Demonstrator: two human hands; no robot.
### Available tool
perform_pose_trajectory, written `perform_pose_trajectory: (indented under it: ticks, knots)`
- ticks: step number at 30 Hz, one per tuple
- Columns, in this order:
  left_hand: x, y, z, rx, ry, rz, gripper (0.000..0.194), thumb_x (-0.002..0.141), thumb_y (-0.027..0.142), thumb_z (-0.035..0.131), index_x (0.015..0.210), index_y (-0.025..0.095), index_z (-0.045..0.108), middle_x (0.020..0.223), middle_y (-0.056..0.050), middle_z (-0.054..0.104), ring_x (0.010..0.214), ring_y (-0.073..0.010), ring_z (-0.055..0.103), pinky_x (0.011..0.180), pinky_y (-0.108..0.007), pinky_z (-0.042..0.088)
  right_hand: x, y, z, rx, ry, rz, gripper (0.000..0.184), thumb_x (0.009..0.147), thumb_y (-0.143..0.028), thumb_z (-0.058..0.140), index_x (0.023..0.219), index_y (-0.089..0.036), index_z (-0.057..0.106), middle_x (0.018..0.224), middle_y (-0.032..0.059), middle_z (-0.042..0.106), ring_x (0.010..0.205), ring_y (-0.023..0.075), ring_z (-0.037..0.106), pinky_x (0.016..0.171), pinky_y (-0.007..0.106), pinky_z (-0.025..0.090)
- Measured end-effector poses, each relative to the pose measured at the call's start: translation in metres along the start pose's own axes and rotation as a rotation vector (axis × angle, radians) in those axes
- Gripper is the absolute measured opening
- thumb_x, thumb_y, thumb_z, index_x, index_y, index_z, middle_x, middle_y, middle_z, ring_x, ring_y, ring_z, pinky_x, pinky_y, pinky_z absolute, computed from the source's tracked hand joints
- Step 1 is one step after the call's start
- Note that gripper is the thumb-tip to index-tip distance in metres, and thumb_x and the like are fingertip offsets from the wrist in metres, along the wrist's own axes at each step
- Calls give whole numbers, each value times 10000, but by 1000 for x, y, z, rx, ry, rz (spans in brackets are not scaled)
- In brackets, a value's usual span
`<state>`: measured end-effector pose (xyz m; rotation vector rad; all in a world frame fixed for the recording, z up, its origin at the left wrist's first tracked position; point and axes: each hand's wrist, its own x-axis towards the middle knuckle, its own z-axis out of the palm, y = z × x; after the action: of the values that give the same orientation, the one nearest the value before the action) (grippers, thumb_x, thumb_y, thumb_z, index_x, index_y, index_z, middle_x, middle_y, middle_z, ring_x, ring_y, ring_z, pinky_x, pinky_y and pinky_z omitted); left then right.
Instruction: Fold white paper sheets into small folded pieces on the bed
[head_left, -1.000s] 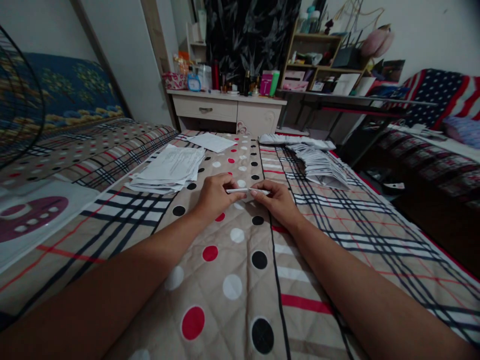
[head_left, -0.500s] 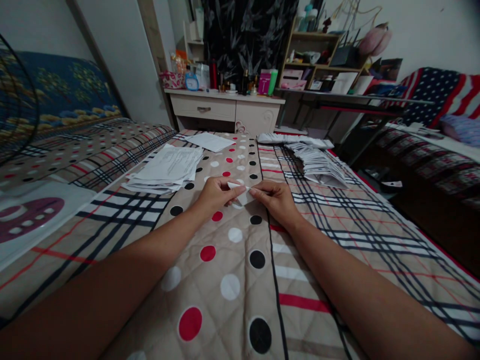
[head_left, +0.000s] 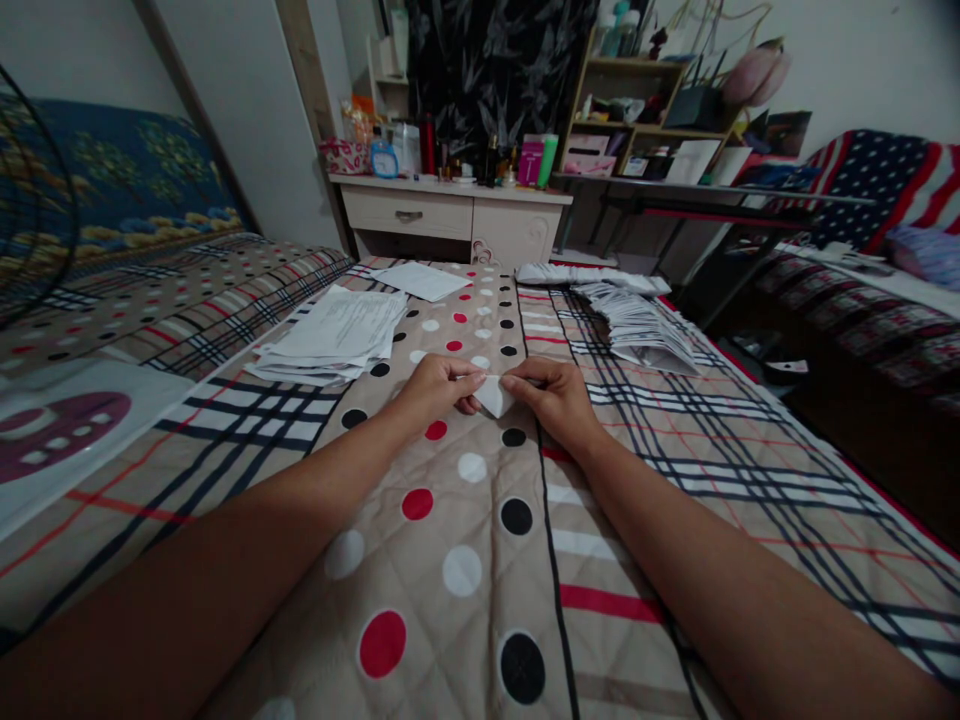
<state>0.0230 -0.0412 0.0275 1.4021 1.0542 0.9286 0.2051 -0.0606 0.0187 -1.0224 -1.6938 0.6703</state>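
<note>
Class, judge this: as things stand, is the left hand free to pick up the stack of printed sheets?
Probably not: the left hand and right hand both pinch the small folded paper; the stack of printed sheets lies apart.

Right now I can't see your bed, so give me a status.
Left hand and right hand pinch one folded paper over the quilt. Nothing between them.

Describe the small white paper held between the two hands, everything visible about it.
The small paper is white and looks thin, folded into a compact piece with a corner pointing down toward the quilt. It is held low over the quilt's dotted strip; whether it touches the cloth cannot be told. The left hand pinches its left edge and the right hand pinches its right edge, fingertips meeting along the top. No print or marks can be made out. Part of it is hidden by the fingers.
</note>
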Motion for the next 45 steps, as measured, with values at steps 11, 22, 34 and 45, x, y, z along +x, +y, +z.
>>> perform_pose_trajectory:
  ticks: [11,22,34,45]
  knots:
    - [3,-6,-12,-157,152,-6,203,672,231,814,769,94,700,606,-52,708,520,-110,649,535,-189,509,3,-2,-4,117,126,277,238,647,-364,762,661,-130,723,502,0,590,438,95,456,425,224,331]
    - [4,-2,-11,-133,111,13,476,833,576,617,752,109,658,657,-87,711,538,-136,653,486,-204,450,1,-5,-1,203,139,263,243,705,-356,739,599,-156,653,478,-12,579,408,84,456,410,211,334]
    - [7,-8,-7,1,23,35,551,779,650,640,921,120,696,936,-125,737,752,-168,702,543,-199,453,-3,2,0,-327,182,-139,118,801,-259,667,753,-179,741,700,59,715,635,172,639,588,265,453]
    - [2,-4,-1,-314,-16,23,328,808,368,735,1001,115,657,933,-81,715,830,-155,682,792,-299,556,-5,-6,5,-415,-46,-143,117,796,-205,623,738,-173,720,652,25,699,550,123,564,542,229,376]
